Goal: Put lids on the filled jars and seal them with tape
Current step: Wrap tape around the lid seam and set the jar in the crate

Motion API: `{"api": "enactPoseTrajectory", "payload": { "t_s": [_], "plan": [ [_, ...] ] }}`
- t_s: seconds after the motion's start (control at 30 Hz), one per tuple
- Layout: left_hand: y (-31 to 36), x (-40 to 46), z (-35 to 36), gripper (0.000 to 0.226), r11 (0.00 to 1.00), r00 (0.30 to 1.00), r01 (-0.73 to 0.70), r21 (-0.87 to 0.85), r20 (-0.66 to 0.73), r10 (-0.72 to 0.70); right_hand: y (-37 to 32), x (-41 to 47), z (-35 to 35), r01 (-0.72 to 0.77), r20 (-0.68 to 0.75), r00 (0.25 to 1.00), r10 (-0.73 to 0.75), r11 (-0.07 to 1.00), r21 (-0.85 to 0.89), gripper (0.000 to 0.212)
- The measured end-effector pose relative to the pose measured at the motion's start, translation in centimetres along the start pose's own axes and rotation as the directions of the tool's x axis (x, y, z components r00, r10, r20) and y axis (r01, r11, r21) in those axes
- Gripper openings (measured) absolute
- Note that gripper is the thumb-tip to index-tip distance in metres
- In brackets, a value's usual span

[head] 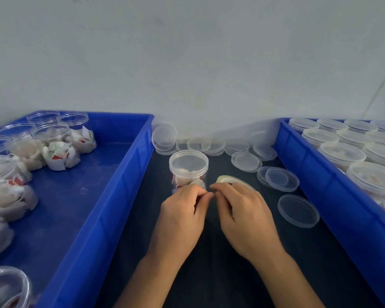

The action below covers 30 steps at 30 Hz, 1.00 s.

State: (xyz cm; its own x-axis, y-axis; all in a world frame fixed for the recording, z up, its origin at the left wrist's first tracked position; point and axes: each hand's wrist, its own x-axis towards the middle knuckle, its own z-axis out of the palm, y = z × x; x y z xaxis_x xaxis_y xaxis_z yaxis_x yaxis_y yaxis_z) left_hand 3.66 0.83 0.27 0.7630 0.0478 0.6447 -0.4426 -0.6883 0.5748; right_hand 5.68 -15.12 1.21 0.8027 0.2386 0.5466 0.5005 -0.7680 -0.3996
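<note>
**Both hands meet at the tape, just below a lidded jar**

The left hand (pixel 182 210) and right hand (pixel 242 210) come together over the dark table (pixel 231 274), fingertips nearly touching. The left fingers (pixel 198 191) are curled, thumb against forefinger in a pinch; what they pinch is too thin and clear to make out, though it is probably the free end of the tape. The right fingers (pixel 220 188) are curled round the roll of clear tape (pixel 231 180), whose yellowish rim shows just above the knuckles, tilted toward the right.

The lidded jar (pixel 188 168) stands upright directly beyond the left fingertips, just beside them; whether they touch its wall cannot be told. Its clear lid (pixel 188 162) sits flat on top, and white wrapped contents with red marks show through the wall.

Beyond and to the right of the right fingers, loose lids (pixel 281 178) lie scattered on the table, one single lid (pixel 298 211) lying flat near the right wrist side. Further right stands a blue crate (pixel 333 196) packed with closed jars. Left of the left hand, a second blue crate (pixel 111 196) holds open filled jars (pixel 53 147) without lids.
</note>
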Motion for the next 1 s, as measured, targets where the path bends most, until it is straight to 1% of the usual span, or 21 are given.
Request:
{"api": "enactPoseTrajectory", "payload": {
  "t_s": [0.17, 0.3, 0.37, 0.53, 0.63, 0.7, 0.83, 0.9, 0.93, 1.0],
  "plan": [
    [0.5, 0.3, -0.2, 0.01, 1.0, 0.996, 0.02, -0.01, -0.089, -0.021, -1.3, 1.0, 0.5, -0.031, -0.094, 0.995, 0.026, 0.998, -0.051, 0.035],
    [0.6, 0.5, -0.3, 0.022, 0.999, 0.987, 0.03, -0.017, -0.154, -0.032, -2.3, 1.9, 0.8, -0.057, -0.109, 0.993, 0.044, 0.991, -0.122, 0.041],
    [0.4, 0.7, -0.4, 0.024, 0.998, 0.982, 0.045, -0.04, -0.181, -0.051, -2.7, 2.4, 0.8, -0.062, -0.124, 0.991, 0.045, 0.988, -0.144, 0.04],
    [0.0, 1.1, -0.4, 0.011, 0.987, 0.959, 0.107, -0.122, -0.25, -0.135, -3.2, 2.7, 1.1, -0.003, -0.134, 0.991, -0.028, 0.973, -0.232, 0.035],
    [-0.1, 1.1, -0.2, 0.008, 0.985, 0.952, 0.115, -0.128, -0.268, -0.146, -3.3, 2.9, 1.1, -0.006, -0.115, 0.993, -0.027, 0.961, -0.276, 0.036],
    [-0.3, 1.2, 0.0, 0.006, 0.987, 0.946, 0.119, -0.107, -0.291, -0.146, -3.4, 3.0, 1.0, -0.002, -0.085, 0.996, -0.024, 0.956, -0.294, 0.039],
    [-0.7, 1.3, 0.4, 0.012, 0.984, 0.921, 0.162, -0.072, -0.346, -0.177, -3.5, 3.2, 0.9, 0.012, -0.063, 0.997, -0.034, 0.943, -0.332, 0.053],
    [-0.7, 1.3, 0.5, 0.015, 0.985, 0.914, 0.17, -0.041, -0.368, -0.173, -3.5, 3.2, 0.9, 0.017, -0.071, 0.996, -0.045, 0.936, -0.35, 0.049],
    [-0.6, 1.3, 0.6, 0.013, 0.986, 0.908, 0.165, -0.039, -0.385, -0.167, -3.5, 3.2, 1.0, 0.017, -0.082, 0.995, -0.049, 0.934, -0.356, 0.046],
    [-0.5, 1.3, 0.8, 0.01, 0.987, 0.894, 0.143, -0.069, -0.42, -0.159, -3.4, 3.3, 1.1, 0.013, -0.106, 0.993, -0.055, 0.931, -0.365, 0.043]
  ]
}}
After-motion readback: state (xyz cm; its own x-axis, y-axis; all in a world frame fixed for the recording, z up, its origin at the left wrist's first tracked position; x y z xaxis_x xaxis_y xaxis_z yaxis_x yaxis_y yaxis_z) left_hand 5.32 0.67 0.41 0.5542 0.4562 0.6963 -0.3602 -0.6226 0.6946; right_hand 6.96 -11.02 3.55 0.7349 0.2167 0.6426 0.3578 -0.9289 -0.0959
